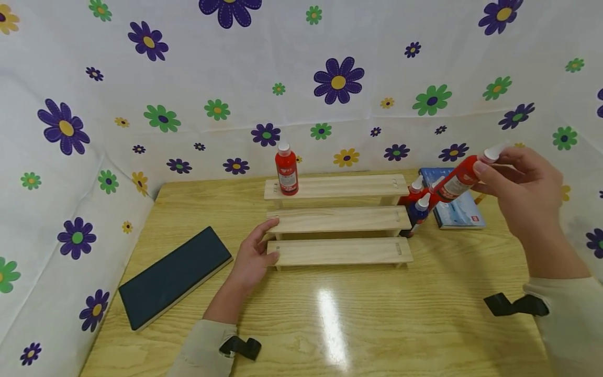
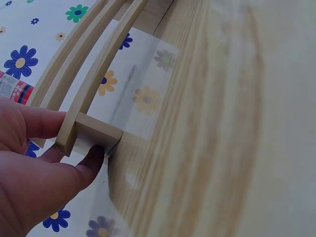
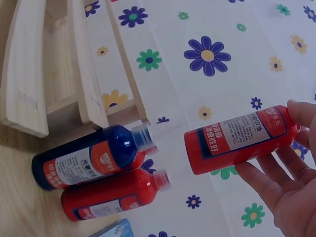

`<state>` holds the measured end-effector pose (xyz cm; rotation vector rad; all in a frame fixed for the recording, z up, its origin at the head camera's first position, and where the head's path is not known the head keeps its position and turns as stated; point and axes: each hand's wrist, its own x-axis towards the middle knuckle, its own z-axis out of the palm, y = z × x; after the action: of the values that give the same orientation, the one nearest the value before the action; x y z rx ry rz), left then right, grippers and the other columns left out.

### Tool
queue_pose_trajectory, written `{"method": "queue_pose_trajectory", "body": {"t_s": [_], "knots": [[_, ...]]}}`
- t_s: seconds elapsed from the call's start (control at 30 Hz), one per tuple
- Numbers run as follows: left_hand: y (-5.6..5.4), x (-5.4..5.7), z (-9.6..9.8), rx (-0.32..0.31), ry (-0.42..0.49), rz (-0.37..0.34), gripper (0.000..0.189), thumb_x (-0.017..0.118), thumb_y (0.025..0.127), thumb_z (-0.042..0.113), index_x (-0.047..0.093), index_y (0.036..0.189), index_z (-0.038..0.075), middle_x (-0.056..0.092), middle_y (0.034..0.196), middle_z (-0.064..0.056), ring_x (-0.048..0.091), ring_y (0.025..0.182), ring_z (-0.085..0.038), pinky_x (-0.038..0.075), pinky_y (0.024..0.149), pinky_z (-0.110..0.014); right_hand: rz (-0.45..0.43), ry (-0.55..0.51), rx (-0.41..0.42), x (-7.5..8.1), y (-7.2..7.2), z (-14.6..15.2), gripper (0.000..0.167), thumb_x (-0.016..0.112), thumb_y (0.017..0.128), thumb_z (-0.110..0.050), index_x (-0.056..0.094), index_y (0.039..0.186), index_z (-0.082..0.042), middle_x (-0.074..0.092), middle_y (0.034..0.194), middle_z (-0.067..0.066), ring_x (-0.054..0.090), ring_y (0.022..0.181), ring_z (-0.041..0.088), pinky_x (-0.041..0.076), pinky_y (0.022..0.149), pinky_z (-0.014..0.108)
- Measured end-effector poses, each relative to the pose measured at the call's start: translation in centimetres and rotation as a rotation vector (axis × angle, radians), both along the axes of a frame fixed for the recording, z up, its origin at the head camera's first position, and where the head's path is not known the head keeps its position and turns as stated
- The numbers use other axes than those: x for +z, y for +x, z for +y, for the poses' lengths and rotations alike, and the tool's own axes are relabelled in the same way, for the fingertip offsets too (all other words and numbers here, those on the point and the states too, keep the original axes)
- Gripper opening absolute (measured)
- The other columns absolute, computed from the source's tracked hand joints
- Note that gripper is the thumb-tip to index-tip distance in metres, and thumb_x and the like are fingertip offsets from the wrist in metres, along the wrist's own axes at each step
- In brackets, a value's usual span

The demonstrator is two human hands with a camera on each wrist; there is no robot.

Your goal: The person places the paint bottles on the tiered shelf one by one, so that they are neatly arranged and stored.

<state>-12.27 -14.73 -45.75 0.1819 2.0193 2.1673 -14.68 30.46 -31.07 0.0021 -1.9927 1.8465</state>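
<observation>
My right hand [image 1: 529, 188] holds a red ink bottle [image 1: 459, 180] near its white cap, tilted in the air with its base down to the left. Below it, a blue bottle [image 3: 91, 157] and a red bottle [image 3: 113, 195] stand on the table beside the rack's right end; another red one partly shows in the head view. A three-step wooden rack [image 1: 339, 219] has my left hand [image 1: 249, 259] at its left end, fingers and thumb gripping the lower boards. On the top step, toward the left, stands an upright red bottle [image 1: 287, 175].
A dark, thick book [image 1: 176, 277] lies on the wooden table [image 1: 292, 319] at the left. Behind the bottles at the right is a blue-covered book [image 1: 459, 212]. Flower-printed cloth [image 1: 282, 63] forms walls at the back and sides.
</observation>
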Motion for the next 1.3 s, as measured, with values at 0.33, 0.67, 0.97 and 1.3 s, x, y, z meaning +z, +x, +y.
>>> {"method": "queue_pose_trajectory", "body": {"t_s": [0.33, 0.67, 0.97, 1.3], "knots": [[-0.1, -0.2, 0.0, 0.005, -0.011, 0.000, 0.072, 0.054, 0.090, -0.024, 0.047, 0.149, 0.016, 0.036, 0.155, -0.004, 0.039, 0.137, -0.041, 0.049, 0.084, -0.032, 0.016, -0.107, 0.082, 0.7, -1.6, -1.8, 0.037, 0.078, 0.087, -0.008, 0.067, 0.120, 0.001, 0.059, 0.120, 0.013, 0.063, 0.103, 0.020, 0.054, 0.067, 0.026], [-0.1, -0.2, 0.0, 0.007, -0.012, -0.002, 0.072, 0.053, 0.089, -0.024, 0.047, 0.149, 0.015, 0.038, 0.153, -0.006, 0.040, 0.136, -0.040, 0.049, 0.083, -0.032, 0.039, -0.010, 0.121, 1.0, -3.2, -4.2, 0.032, 0.078, 0.088, -0.013, 0.067, 0.116, 0.000, 0.058, 0.119, 0.014, 0.060, 0.105, 0.024, 0.054, 0.069, 0.026], [-0.1, -0.1, 0.0, 0.003, -0.018, 0.001, 0.073, 0.053, 0.090, -0.024, 0.047, 0.149, 0.016, 0.037, 0.154, -0.005, 0.040, 0.136, -0.040, 0.049, 0.083, -0.032, 0.029, -0.009, 0.199, 1.1, -4.8, -5.8, 0.031, 0.078, 0.088, -0.012, 0.068, 0.116, -0.002, 0.058, 0.122, 0.015, 0.063, 0.104, 0.024, 0.054, 0.070, 0.028], [-0.1, -0.1, 0.0, 0.007, -0.018, -0.006, 0.072, 0.053, 0.090, -0.024, 0.048, 0.148, 0.017, 0.038, 0.153, -0.004, 0.041, 0.136, -0.037, 0.049, 0.083, -0.033, -0.071, 0.220, 0.187, 1.0, -5.6, -7.0, 0.036, 0.072, 0.093, -0.023, 0.067, 0.126, -0.010, 0.059, 0.124, 0.011, 0.064, 0.106, 0.021, 0.054, 0.075, 0.027]]}}
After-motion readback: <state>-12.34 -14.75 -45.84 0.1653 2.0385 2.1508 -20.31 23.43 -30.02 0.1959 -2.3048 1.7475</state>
